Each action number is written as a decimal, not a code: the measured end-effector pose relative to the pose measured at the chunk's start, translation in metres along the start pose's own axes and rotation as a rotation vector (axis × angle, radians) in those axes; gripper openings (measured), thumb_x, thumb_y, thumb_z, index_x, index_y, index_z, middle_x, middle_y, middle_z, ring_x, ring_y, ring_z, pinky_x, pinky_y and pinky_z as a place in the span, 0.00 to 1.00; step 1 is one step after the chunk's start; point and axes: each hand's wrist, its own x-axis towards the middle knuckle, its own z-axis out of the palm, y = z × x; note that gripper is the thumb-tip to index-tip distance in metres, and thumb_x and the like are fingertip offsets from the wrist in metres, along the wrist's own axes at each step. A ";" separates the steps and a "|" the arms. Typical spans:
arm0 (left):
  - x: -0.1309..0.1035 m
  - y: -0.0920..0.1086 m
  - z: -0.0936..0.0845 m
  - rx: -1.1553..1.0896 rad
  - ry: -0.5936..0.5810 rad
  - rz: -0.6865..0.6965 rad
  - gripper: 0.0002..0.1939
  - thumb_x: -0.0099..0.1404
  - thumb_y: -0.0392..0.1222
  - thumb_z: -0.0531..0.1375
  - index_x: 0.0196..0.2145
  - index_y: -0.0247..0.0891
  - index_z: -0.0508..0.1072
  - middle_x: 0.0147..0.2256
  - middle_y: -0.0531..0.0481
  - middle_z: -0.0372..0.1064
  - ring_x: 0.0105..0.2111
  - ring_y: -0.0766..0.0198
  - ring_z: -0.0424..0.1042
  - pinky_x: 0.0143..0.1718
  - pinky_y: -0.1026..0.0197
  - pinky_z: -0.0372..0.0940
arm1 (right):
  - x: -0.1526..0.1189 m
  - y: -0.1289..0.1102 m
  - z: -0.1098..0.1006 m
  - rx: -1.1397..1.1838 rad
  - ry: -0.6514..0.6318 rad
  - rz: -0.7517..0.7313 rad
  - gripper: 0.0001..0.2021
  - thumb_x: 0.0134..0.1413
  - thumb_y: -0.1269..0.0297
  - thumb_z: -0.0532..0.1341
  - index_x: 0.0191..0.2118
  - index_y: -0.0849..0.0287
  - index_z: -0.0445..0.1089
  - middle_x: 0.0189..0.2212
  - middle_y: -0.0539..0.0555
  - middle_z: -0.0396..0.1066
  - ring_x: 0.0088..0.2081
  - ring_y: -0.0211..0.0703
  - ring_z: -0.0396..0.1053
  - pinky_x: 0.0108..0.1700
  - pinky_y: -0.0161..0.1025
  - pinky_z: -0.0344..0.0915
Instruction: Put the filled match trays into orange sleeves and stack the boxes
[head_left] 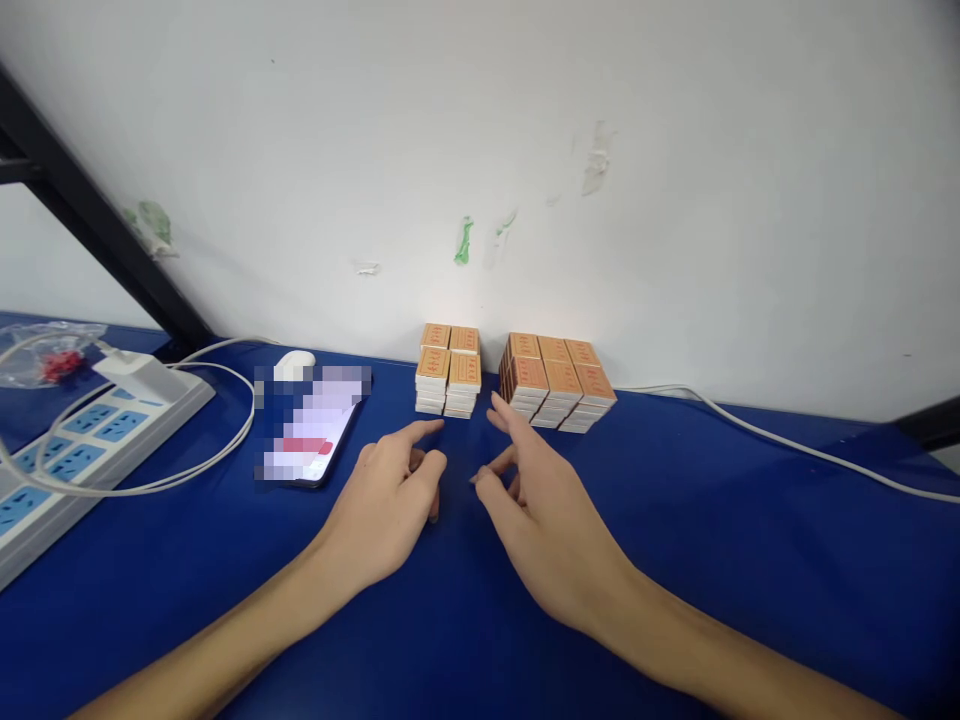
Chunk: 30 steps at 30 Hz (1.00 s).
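Note:
Small matchboxes with yellow-orange tops and red print stand in two stacked blocks against the wall. The left block of matchboxes (433,368) is two stacks wide, with white sides facing me. A wider right block of matchboxes (561,378) is three stacks across, with dark brown sides at its left. My left hand (390,495) is just in front of the left block, index finger stretched out and thumb apart, holding nothing visible. In front of the right block, my right hand (544,510) has its fingers apart; its fingertips come near the lower left corner, and I cannot tell whether they touch.
On the left of the blue table (750,560) lie a phone (315,430), a white rounded case (295,363), and a power strip (97,430) with a charger (142,376) and looped cable. A plastic bag (52,355) lies behind. Another white cable (750,440) runs right.

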 end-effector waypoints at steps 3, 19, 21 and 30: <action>0.004 -0.002 0.000 -0.033 -0.043 -0.009 0.33 0.76 0.44 0.52 0.74 0.31 0.69 0.21 0.58 0.74 0.19 0.60 0.68 0.25 0.57 0.60 | 0.002 0.001 0.003 0.100 -0.121 0.094 0.46 0.70 0.67 0.58 0.86 0.60 0.36 0.35 0.52 0.80 0.33 0.47 0.77 0.40 0.47 0.75; 0.010 -0.006 0.000 -0.129 -0.140 -0.017 0.36 0.80 0.46 0.54 0.80 0.33 0.59 0.21 0.61 0.74 0.14 0.65 0.61 0.19 0.60 0.57 | 0.012 0.006 0.010 0.155 -0.172 0.149 0.46 0.71 0.66 0.58 0.86 0.61 0.34 0.34 0.52 0.79 0.38 0.50 0.79 0.38 0.48 0.75; 0.010 -0.006 0.000 -0.130 -0.140 -0.016 0.36 0.80 0.47 0.54 0.80 0.34 0.59 0.21 0.61 0.74 0.14 0.65 0.61 0.19 0.60 0.57 | 0.011 0.007 0.010 0.152 -0.168 0.148 0.46 0.71 0.66 0.58 0.86 0.60 0.35 0.36 0.52 0.80 0.37 0.49 0.78 0.39 0.48 0.76; 0.014 -0.007 0.001 -0.143 -0.156 -0.019 0.33 0.81 0.46 0.55 0.78 0.37 0.63 0.21 0.59 0.75 0.13 0.66 0.61 0.16 0.63 0.57 | 0.015 0.010 0.010 0.149 -0.145 0.136 0.45 0.70 0.67 0.58 0.86 0.55 0.39 0.36 0.52 0.78 0.36 0.49 0.78 0.38 0.50 0.77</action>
